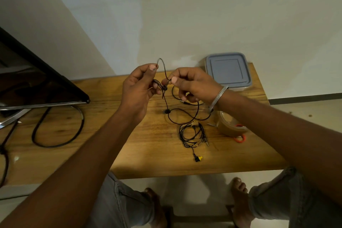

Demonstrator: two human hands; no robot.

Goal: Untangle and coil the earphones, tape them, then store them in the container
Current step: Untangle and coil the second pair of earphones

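Still at the untangling step, a person's left hand [137,87] and right hand [190,84] pinch a black earphone cord [167,106] above the wooden table [129,135], apparently knotted, with coiling, tape roll [228,126] and lidded container [228,70] ahead.

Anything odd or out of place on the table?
Nothing damaged or spilled. The earphone cable pinched by the left hand and right hand trails in loose loops over the table, beside a second coiled bundle. The container has its lid on.
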